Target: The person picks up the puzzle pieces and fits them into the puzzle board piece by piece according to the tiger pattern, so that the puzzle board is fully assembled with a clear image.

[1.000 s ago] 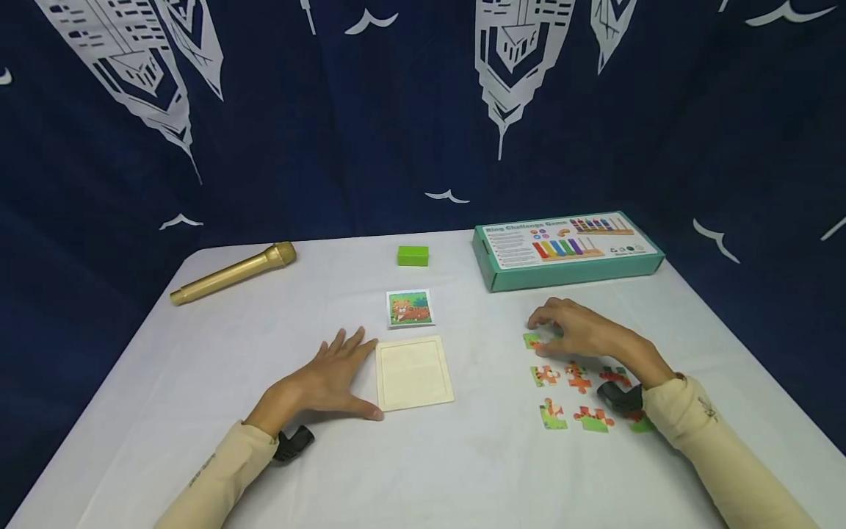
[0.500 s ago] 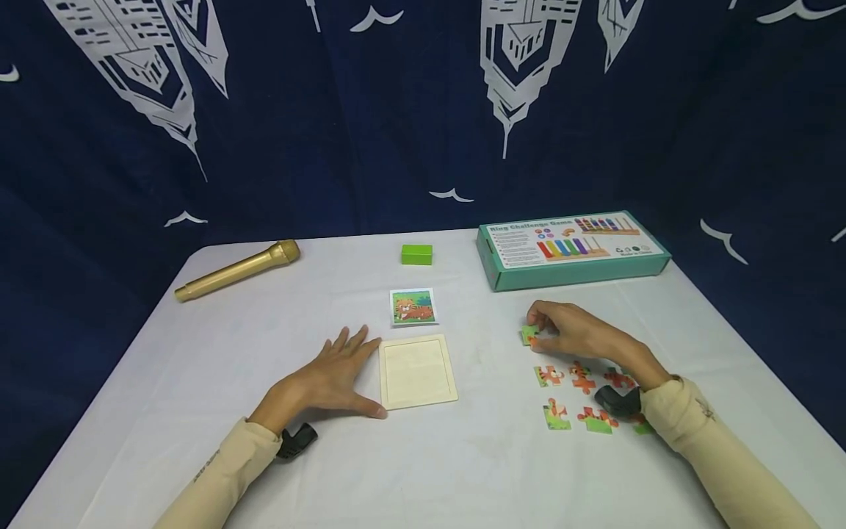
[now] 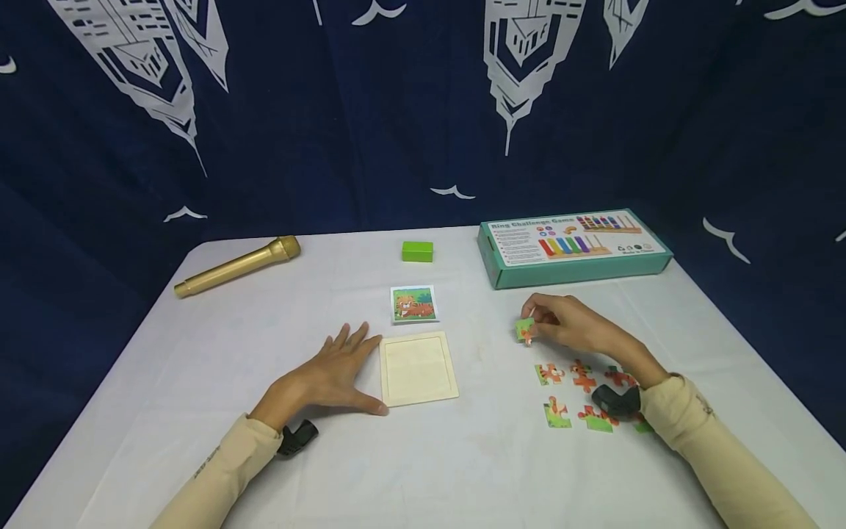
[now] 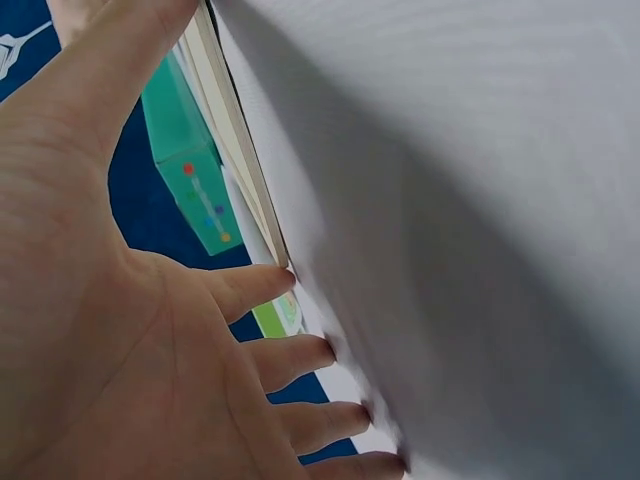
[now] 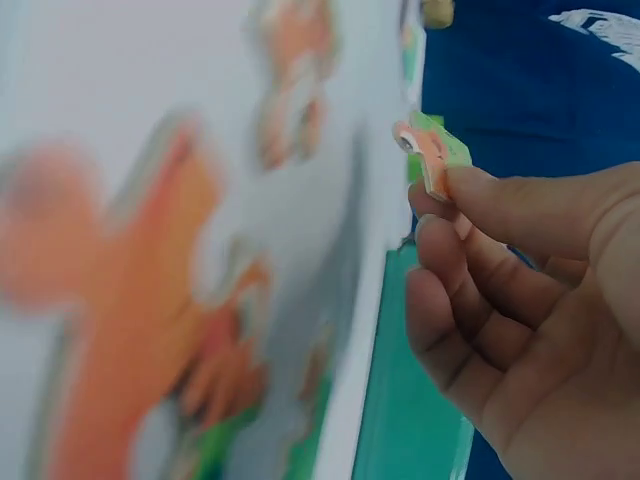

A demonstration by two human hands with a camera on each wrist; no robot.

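Over white cloth (image 3: 423, 470), the right hand (image 3: 578, 323) pinches a puzzle piece (image 3: 523, 329); the left hand (image 3: 330, 376), splayed wide, touches a square board (image 3: 418, 369).

The sleeves (image 3: 228, 470) are long and beige, with a small dark marking (image 3: 706, 405) near each cuff (image 3: 261, 435). Beside each cuff is one black, rounded device (image 3: 299, 438). Both hands (image 3: 330, 376) are bare.

Two hands (image 3: 330, 376), puzzle pieces (image 3: 582, 376) (seven-plus)
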